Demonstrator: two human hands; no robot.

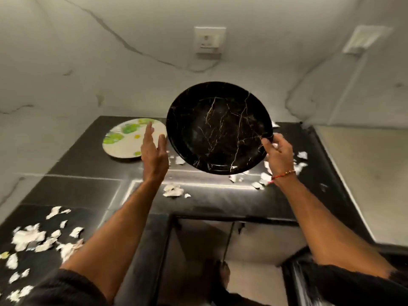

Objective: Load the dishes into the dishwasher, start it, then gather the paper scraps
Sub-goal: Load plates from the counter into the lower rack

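Above the dark counter (88, 164), which serves as the landmark for everything else, the loading stage looks to be only getting under way. Largest of the task's things is the black marbled plate (218, 127), lifted clear of the counter and tilted so its face turns toward the camera, hanging over the counter's back half. Beside it on the far left part of the counter lies the green-patterned plate (128, 140), flat and not yet picked up, so at least two dishes remain outside the dishwasher. No dishwasher can be made out for certain; a dark opening shows below the counter's front edge, but whether that is the machine I cannot tell, and nothing shows it started. Paper scraps (33, 239) lie strewn over the near left end of the counter, with more scraps (173, 190) at the middle and others to the right under the raised plate, all ungathered, so that last step is wholly left to do. The right hand (277, 154) pinches the black plate's lower right rim between thumb and curled fingers, carrying it alone. The left hand (154, 149) hovers just beside the plate's left edge, fingers straight and spread, holding nothing, apparently ready to steady it.
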